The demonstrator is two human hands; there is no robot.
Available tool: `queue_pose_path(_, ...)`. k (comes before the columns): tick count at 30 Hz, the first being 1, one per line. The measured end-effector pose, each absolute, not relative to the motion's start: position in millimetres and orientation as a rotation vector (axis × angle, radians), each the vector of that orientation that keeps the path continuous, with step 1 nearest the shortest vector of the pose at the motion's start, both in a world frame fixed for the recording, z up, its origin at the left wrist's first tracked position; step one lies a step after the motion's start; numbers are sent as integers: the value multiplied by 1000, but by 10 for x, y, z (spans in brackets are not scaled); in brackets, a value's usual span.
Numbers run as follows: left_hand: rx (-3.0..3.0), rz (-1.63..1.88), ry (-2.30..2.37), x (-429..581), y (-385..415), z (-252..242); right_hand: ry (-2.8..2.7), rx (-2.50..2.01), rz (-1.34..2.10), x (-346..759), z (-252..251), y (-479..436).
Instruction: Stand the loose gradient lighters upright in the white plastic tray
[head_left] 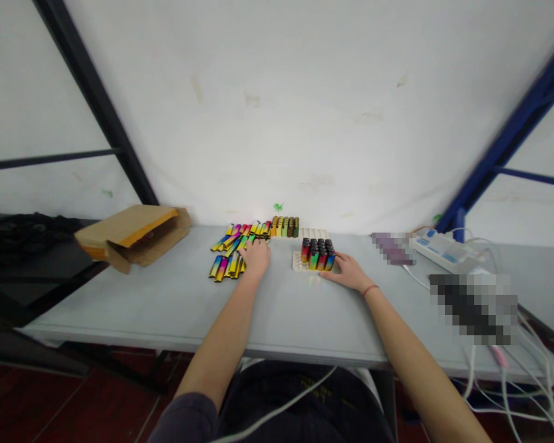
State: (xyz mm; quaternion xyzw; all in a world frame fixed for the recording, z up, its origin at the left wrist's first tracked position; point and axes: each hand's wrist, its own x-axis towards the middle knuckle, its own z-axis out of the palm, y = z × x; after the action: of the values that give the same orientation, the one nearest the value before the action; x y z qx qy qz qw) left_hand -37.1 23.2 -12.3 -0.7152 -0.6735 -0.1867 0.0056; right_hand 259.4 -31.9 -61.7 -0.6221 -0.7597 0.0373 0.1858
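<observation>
My left hand (257, 257) reaches over a pile of small shiny lighter-like pieces (221, 269) in yellow, pink, red and blue. Its fingers are stretched forward and slightly apart, with the tips against the pile; nothing can be made out in them. A pale tray with round hollows (298, 263) lies to the right. Upright black-topped coloured lighters (321, 258) fill its right part, while hollows show at its left. At the tray's right front corner, my right hand (348, 272) holds on, thumb along the front and fingers at the side.
Behind the pile stands a block of green and orange upright pieces (285, 227), beside another pale tray (314, 234). An opened cardboard box (133, 237) sits at left. On the right lie a phone-like purple item (392, 248), a power strip (443, 251) and white cables (505, 394).
</observation>
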Motion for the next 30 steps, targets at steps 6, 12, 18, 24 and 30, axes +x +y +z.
queue_pose_path(6, -2391, -550, -2069, -352, 265, -131, -2125, -1749, 101, 2586, -613, -325)
queue_pose_path(12, -2666, -920, -2020, -309, 330, -173, -2147, -1740, 96, 2589, -601, -325)
queue_pose_path(18, -2731, -1930, -2275, -129, 274, -117, -2150, -1738, 105, 2593, -602, -320)
queue_pose_path(24, -2747, -2392, -2197, -48, 162, -20, -2156, -1732, 103, 2599, -609, -314)
queue_pose_path(30, -2692, -2653, -2231, 31, 101, 12, -2147, -1733, 113, 2602, -620, -311)
